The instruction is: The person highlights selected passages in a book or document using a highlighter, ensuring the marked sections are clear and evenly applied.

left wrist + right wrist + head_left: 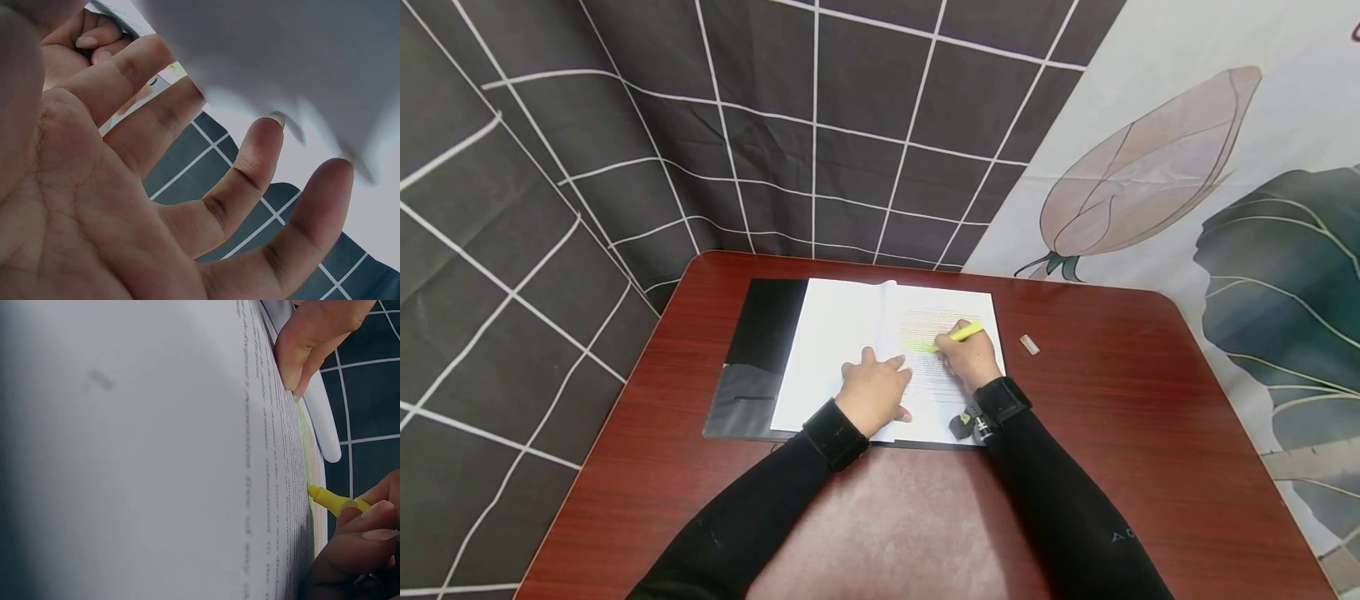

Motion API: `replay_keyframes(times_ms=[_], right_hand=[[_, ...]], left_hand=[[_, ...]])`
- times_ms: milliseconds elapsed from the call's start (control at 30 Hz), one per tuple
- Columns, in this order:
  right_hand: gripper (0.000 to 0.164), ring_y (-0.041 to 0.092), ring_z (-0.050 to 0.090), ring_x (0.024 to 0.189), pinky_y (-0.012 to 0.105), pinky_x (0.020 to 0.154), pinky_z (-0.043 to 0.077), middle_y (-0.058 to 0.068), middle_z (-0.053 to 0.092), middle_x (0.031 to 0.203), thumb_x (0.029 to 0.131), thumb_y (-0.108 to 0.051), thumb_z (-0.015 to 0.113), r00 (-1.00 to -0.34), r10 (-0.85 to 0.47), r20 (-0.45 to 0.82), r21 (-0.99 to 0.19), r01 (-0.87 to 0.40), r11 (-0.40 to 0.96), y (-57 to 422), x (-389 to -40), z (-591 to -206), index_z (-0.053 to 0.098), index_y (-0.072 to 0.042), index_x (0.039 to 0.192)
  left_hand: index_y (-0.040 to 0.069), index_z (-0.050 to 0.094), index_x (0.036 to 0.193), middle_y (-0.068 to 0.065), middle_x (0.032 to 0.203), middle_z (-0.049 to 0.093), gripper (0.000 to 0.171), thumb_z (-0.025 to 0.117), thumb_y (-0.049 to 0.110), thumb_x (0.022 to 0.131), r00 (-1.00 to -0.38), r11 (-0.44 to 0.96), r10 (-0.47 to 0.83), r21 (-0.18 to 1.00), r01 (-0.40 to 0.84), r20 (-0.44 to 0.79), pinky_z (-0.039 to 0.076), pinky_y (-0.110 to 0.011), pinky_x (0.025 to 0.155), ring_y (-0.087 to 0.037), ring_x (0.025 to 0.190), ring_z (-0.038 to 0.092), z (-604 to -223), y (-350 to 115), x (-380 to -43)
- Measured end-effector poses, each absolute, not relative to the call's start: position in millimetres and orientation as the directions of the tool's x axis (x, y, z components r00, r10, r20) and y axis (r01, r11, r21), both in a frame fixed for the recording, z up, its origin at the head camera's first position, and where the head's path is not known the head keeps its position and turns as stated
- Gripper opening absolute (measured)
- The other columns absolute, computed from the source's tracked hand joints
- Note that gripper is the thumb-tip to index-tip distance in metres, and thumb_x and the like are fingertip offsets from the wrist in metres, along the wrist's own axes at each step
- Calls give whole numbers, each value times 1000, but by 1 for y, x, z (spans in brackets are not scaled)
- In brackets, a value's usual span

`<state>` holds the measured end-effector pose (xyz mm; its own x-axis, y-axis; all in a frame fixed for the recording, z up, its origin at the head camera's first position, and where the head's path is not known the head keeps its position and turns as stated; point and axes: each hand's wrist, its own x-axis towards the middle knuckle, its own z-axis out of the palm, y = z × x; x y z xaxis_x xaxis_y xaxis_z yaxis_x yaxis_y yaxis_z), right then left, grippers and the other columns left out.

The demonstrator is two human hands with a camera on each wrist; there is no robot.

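Observation:
A yellow highlighter [967,331] is pinched in my right hand [972,360], its tip down on the printed right-hand page [936,417]. In the right wrist view the highlighter tip [310,489] touches the page beside lines marked green-yellow, with orange-tinted lines beyond. My left hand [874,392] rests with spread fingers near the fold between the pages. In the left wrist view, fingertips [262,140] touch the white paper. The left-hand page [823,350] looks blank. Under the pages lies an open black folder [767,325].
A small pale block [1029,344] lies on the reddish-brown table [1097,400], right of the folder. Dark grid-patterned cloth [865,83] hangs behind and at the left, and a white cloth with a plant print [1150,183] at the right.

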<state>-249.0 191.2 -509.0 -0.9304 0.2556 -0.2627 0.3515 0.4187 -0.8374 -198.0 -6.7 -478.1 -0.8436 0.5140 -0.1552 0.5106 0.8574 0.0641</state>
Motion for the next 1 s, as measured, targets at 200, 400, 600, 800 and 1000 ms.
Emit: replay_keyframes(times_ms=[200,400,600,800,1000], right_hand=[[12,16,59,69,22,59,47,1,59,81,101,-7,68,-931,258,-258,-836,349,425,193,-246,-508,59,-10,93],[11,16,58,67,22,58,45,1,57,80,102,-8,67,-932,256,-258,-840,347,418,196,-242,-505,59,-10,95],[12,16,59,68,22,59,46,2,59,81,105,-9,67,-935,251,-251,-835,341,433,198,-241,-504,59,-9,96],[12,17,59,69,23,60,46,3,58,83,105,-9,67,-929,259,-264,-828,356,432,201,-243,-504,58,-9,97],[11,21,63,78,24,66,49,5,57,88,106,-11,68,-923,272,-274,-817,372,440,205,-242,-501,59,-8,100]], left_hand=[[23,72,155,0,170,63,84,90,63,83,-844,858,513,77,507,-156,68,-61,95,-40,131,66,-479,-6,-197],[23,72,155,1,170,63,83,91,62,84,-843,858,514,70,509,-161,68,-60,95,-39,130,66,-479,-6,-197],[24,71,157,1,172,61,84,89,62,85,-841,857,514,59,512,-170,68,-61,96,-39,132,66,-480,-6,-198],[24,71,156,1,170,63,83,90,63,85,-839,853,521,54,520,-155,69,-60,95,-39,130,67,-481,-6,-198],[24,72,155,1,170,63,83,91,62,84,-841,854,520,55,518,-150,69,-61,95,-39,129,67,-482,-7,-199]])
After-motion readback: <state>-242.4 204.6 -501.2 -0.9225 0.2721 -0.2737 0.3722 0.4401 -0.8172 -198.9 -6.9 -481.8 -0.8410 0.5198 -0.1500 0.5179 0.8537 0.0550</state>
